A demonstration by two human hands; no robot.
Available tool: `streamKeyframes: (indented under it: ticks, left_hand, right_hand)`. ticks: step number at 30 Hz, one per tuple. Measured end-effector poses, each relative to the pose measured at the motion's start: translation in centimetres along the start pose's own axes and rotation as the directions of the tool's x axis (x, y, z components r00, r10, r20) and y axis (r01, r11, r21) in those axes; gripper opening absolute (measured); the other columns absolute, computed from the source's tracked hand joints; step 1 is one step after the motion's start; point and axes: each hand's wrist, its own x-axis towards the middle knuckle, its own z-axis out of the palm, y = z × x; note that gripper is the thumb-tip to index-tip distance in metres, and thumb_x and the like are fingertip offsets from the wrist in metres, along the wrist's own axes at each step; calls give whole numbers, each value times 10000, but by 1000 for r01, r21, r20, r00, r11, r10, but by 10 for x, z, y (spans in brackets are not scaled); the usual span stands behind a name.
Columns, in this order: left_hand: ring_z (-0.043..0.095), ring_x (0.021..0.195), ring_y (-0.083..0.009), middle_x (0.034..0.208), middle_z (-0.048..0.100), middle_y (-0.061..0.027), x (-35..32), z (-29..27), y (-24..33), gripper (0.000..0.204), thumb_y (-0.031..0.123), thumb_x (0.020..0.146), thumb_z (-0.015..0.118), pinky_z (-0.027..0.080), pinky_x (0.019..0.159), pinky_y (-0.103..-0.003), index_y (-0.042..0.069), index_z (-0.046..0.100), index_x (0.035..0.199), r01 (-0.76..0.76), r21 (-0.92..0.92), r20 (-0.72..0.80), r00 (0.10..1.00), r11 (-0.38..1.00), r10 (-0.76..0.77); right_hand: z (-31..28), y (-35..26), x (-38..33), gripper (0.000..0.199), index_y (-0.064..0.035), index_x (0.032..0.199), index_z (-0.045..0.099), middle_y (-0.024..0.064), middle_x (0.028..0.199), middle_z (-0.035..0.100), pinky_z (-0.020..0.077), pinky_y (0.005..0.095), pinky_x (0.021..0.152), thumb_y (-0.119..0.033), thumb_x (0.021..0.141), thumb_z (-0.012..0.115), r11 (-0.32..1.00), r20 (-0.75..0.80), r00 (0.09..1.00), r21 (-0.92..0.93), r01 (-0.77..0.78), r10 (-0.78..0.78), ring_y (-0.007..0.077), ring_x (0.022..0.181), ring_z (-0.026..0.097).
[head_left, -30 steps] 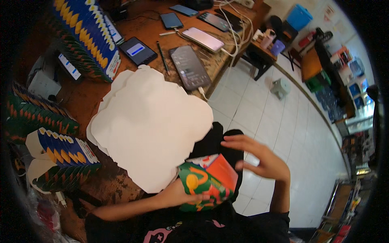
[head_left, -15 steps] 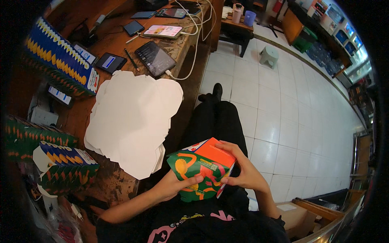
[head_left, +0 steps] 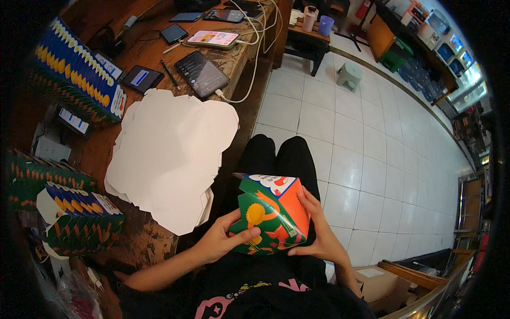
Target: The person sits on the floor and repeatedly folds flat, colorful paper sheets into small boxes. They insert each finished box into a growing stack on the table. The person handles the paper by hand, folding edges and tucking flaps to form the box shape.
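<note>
where the wooden table edge ends beside the person's left knee, bare white tiled floor spreads wide to the right, and a stack of white cut cardboard sheets overhangs that edge. the folded carton, green and orange, sits over the lap between both hands. the left hand cups its left side, thumb laid across the green face. the right hand presses flat on the orange side, fingers pointing up. both forearms rise from the lower edge, bent inward toward the carton.
</note>
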Motion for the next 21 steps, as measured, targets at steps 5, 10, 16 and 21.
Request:
streamKeyframes:
  ticks: [5, 10, 16, 21]
  left_hand:
    - [548, 956, -95, 1058, 618, -72, 0, -1, -3, 372, 221, 887, 582, 442, 832, -250, 15, 527, 1191, 0, 256, 153, 987, 967, -40]
    - [587, 747, -93, 901, 668, -111, -1, -2, -11, 337, 230, 891, 570, 456, 635, -252, 28, 566, 1160, -44, 371, 228, 973, 928, -45]
    - [564, 571, -126, 802, 660, -138, 2, 4, -18, 359, 270, 888, 566, 423, 503, -271, 20, 571, 1146, 10, 436, 277, 950, 900, -145]
    - [583, 591, -131, 787, 658, -143, 3, 6, -11, 384, 299, 852, 616, 461, 543, -264, -30, 612, 1050, 26, 533, 218, 961, 846, -167]
  right_hand:
    - [-17, -35, 11, 776, -111, 1322, 416, 135, 1448, 244, 178, 538, 1063, -274, 647, 761, 914, 52, 989, -378, 148, -139, 353, 1349, 174]
    - [-3, -31, 27, 589, -98, 1323, 404, 132, 1361, 400, 291, 432, 1051, -206, 796, 642, 972, 252, 965, -198, 129, -76, 307, 1268, 370]
    - [1, -17, 4, 376, -71, 1188, 553, 88, 1206, 561, 367, 401, 1000, -172, 830, 607, 994, 243, 970, -97, 56, -31, 254, 1157, 501]
    - [5, -18, -5, 360, -67, 1175, 559, 76, 1180, 582, 379, 396, 988, -98, 819, 600, 964, 203, 964, -164, 208, -174, 216, 1154, 512]
